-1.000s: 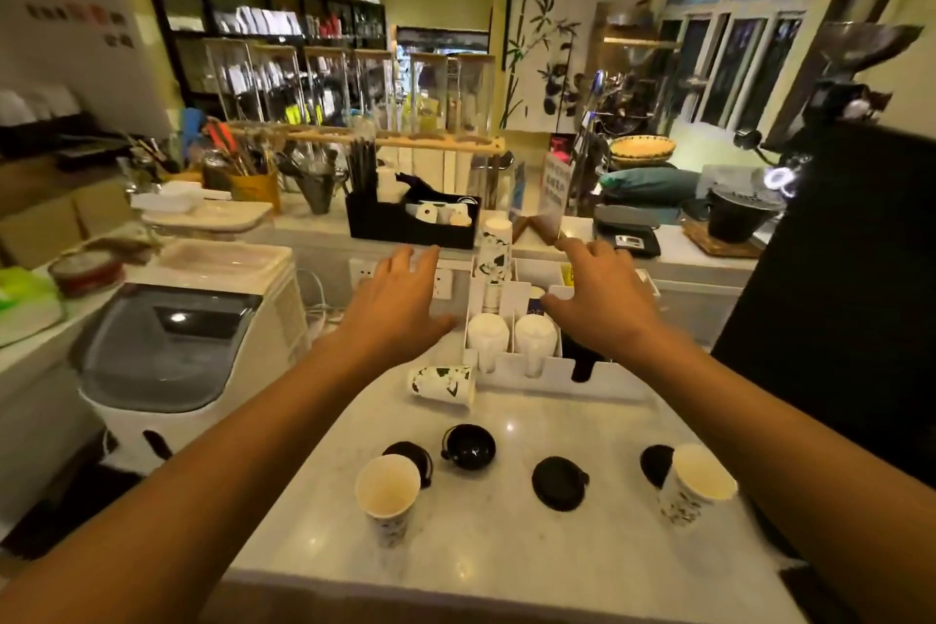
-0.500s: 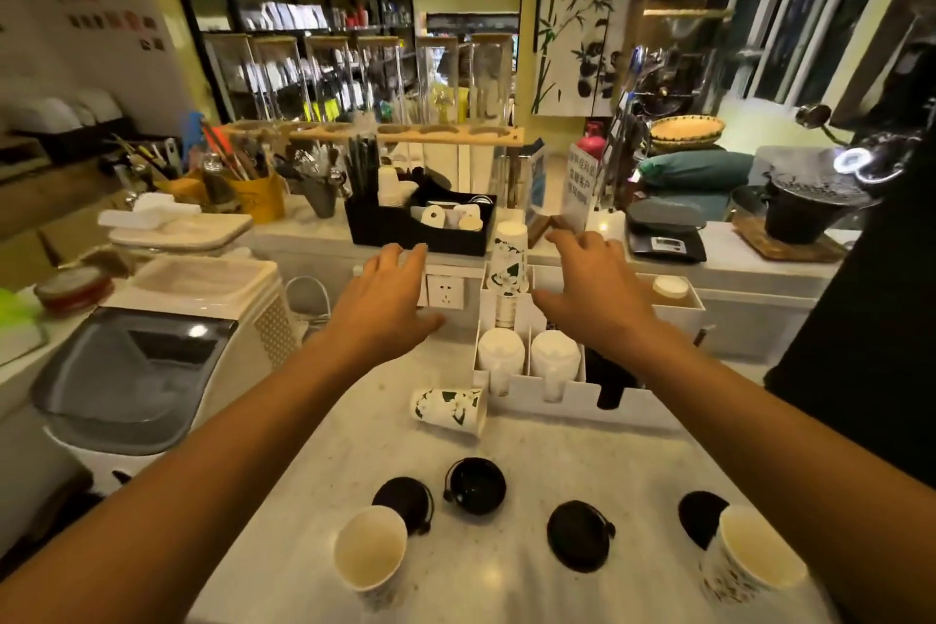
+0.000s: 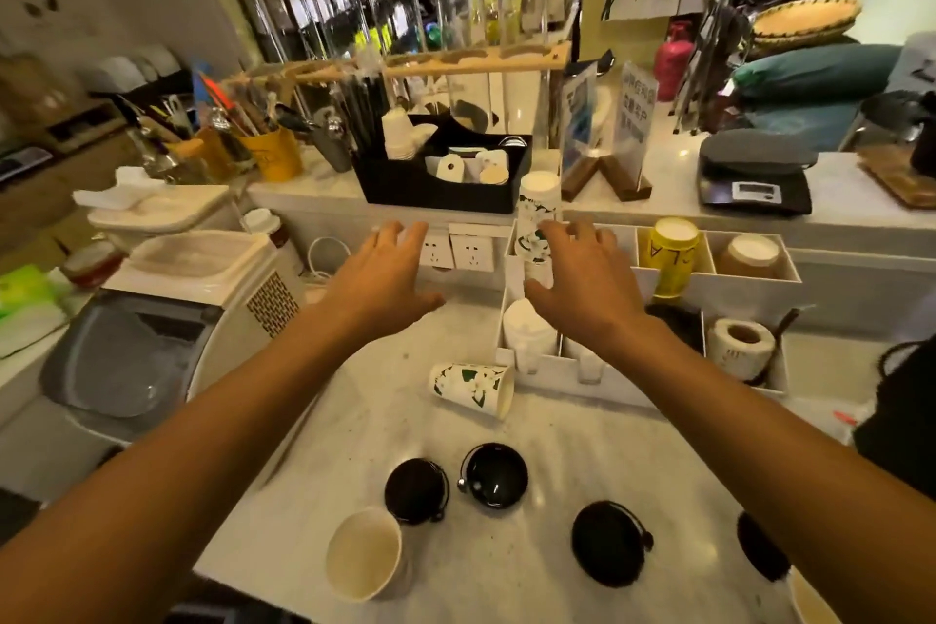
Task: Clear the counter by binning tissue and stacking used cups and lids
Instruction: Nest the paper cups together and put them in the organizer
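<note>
On the counter (image 3: 532, 573), an upright cup (image 3: 363, 553) stands at the near left, with a lid (image 3: 416, 490) just behind it. Three more lids (image 3: 496, 475) (image 3: 609, 543) (image 3: 759, 546) lie to the right. Farther back, a tipped cup (image 3: 471, 388) lies on its side before the organizer (image 3: 633, 385), which holds a cup stack (image 3: 538, 218). An ice machine (image 3: 167, 319) sits left of the counter.
</note>
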`<state>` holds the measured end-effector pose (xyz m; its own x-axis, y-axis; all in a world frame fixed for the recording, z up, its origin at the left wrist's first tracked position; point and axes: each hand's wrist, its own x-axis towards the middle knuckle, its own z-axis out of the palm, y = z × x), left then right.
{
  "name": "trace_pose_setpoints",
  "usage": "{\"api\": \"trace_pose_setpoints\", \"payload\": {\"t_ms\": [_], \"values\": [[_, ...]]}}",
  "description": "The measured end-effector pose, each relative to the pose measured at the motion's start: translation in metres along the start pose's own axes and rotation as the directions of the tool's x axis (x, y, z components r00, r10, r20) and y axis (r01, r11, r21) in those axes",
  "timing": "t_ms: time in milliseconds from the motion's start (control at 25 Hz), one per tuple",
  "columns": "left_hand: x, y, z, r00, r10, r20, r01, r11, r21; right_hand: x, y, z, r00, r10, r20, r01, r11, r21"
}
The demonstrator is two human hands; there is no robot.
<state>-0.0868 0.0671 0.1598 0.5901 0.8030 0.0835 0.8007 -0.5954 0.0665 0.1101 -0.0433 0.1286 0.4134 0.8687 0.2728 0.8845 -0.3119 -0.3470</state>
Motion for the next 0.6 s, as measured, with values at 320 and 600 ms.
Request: {"api": "trace_pose_setpoints", "payload": {"t_ms": [320,600], "values": [[0.049,-0.042,0.054,0.988,0.091,0.124,-0.084,0.995,-0.054,0.013,0.005,0.082,0.993,0.074,0.089,-0.074,0.997,-0.006],[0.066,-0.078,0.147,0.907,0.255,0.334,-0.198,0.961,-0.194,-0.003,-0.008,0.153,0.970,0.145,0.193,-0.132,0.988,-0.082]]}}
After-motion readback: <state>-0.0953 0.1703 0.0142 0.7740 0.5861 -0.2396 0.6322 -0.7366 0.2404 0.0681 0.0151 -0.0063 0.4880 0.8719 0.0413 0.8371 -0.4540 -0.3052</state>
